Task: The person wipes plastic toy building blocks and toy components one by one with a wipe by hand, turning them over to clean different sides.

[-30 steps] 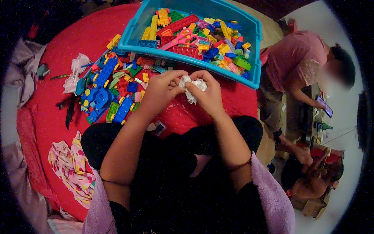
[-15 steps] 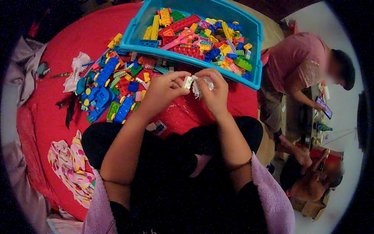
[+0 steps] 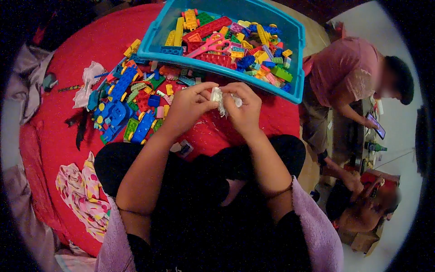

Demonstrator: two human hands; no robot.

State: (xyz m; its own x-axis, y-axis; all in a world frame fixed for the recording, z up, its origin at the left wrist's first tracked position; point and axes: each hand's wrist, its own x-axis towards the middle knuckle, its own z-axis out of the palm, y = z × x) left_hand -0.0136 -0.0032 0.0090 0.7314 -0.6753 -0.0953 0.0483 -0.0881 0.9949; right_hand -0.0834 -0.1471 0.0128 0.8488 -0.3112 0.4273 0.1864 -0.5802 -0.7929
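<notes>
My left hand (image 3: 186,106) pinches a small white toy brick (image 3: 215,94) between thumb and fingers. Right against it, my right hand (image 3: 245,109) is closed on a crumpled, frayed white cloth (image 3: 221,109), which presses on the brick's side. Loose threads hang below the fingertips. Both hands are raised over the red sheet, just in front of the blue bin (image 3: 217,71). My fingers partly cover the brick and the cloth.
The bin holds many toy bricks and pink scissors (image 3: 212,45). A pile of loose bricks (image 3: 131,99) lies to the left on the red sheet (image 3: 54,131). Patterned fabric (image 3: 84,195) lies nearer. At right, one person (image 3: 344,68) holds a phone and another person (image 3: 362,213) sits low.
The cloth in my right hand has moved left onto the white brick, closing the small gap between my hands. My left hand has shifted only slightly.
</notes>
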